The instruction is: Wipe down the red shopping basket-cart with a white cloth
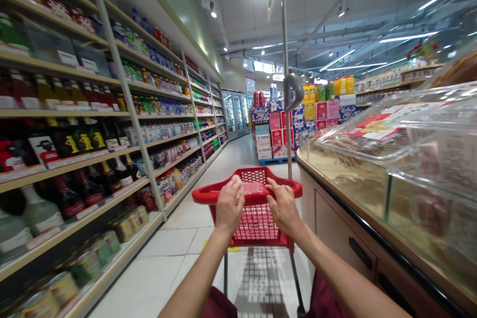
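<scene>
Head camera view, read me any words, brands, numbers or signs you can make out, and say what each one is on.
No text can be read.
Shelf price tags: too small and blurred.
Bottle labels: yellow figures only, no legible words.
Stacked red and blue cartons: print blurred.
Red and white label under the clear counter cover: blurred.
Red cart under both hands: no lettering visible.

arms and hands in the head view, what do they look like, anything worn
Both forearms are bare, with no sleeves in view. The left hand and right hand wear no gloves, and no rings, watch or bracelet show. Dark maroon clothing shows below the arms.
</scene>
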`<state>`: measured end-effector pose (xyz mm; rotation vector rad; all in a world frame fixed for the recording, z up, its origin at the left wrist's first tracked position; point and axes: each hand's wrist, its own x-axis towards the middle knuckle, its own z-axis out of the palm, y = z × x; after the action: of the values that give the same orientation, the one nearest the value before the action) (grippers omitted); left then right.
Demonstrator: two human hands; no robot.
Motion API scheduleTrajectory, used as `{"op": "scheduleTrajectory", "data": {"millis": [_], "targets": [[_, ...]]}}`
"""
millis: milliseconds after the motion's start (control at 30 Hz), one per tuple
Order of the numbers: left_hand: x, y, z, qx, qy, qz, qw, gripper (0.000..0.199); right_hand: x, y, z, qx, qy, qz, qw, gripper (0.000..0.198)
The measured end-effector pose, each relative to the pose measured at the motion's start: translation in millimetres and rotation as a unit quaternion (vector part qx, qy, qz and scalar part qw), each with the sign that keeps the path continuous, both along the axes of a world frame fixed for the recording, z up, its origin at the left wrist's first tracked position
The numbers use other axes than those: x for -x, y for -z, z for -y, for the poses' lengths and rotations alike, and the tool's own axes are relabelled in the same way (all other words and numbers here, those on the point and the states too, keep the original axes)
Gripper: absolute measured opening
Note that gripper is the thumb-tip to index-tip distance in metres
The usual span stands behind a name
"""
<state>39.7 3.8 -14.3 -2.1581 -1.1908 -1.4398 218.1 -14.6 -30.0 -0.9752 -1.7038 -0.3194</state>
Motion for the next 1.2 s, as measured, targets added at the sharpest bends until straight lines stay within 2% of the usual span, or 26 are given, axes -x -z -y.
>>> {"op": "scheduleTrajectory", "data": {"millis": [67,133,200,300,400,533,600,800,900,967,1100,1200], "targets": [[-21.2,-1.5,4.3,-0.011,0.072,-0.076,0.994,0.030,-2.8,0.3,0.1,0.002,-0.007,0.010,1.000,0.042],[-21.5,-1.6,4.7,-0.020,0.096,-0.103,0.990,0.029,-6.0,-0.2,0.9,0.005,-0.014,0.015,1.000,0.041],[0.8,0.4,1.0,-0.018,0.064,-0.074,0.995,0.027,-7.6,-1.2,1.9,0.006,-0.016,0.015,1.000,0.041],[46.3,-0.1,-8.2,-0.001,-0.054,0.020,0.998,0.026,-5.5,-2.3,2.9,0.002,-0.017,0.008,1.000,0.041],[64.9,-10.0,-13.8,0.046,-0.101,0.007,0.994,0.024,-1.5,-2.0,3.4,0.002,-0.018,-0.007,1.000,0.041],[49.9,-24.4,-12.1,0.137,-0.092,-0.052,0.985,0.020,-6.4,0.4,1.4,0.003,-0.034,0.007,0.999,0.040],[39.6,-25.0,-8.7,0.142,-0.091,-0.057,0.984,0.020,-17.0,1.1,-3.4,0.003,-0.034,0.021,0.999,0.038],[4.2,-5.4,9.1,0.029,-0.078,-0.093,0.992,0.022,-52.7,-6.0,-28.8,0.069,0.022,0.038,0.997,0.035],[-15.1,1.8,18.8,-0.021,-0.037,-0.122,0.992,0.023,-39.1,-11.1,-31.3,0.071,0.070,0.068,0.993,0.032],[-21.9,2.8,23.4,-0.039,-0.006,-0.139,0.990,0.024,-18.2,-12.7,-26.9,0.060,0.043,0.103,0.992,0.032],[-5.7,-0.2,26.0,-0.015,0.036,-0.107,0.994,0.025,11.7,-15.6,-18.1,0.083,-0.037,0.099,0.991,0.034],[27.5,4.3,21.9,0.050,0.019,0.024,0.998,0.024,7.8,-18.2,-19.4,0.109,-0.055,0.086,0.989,0.034]]}}
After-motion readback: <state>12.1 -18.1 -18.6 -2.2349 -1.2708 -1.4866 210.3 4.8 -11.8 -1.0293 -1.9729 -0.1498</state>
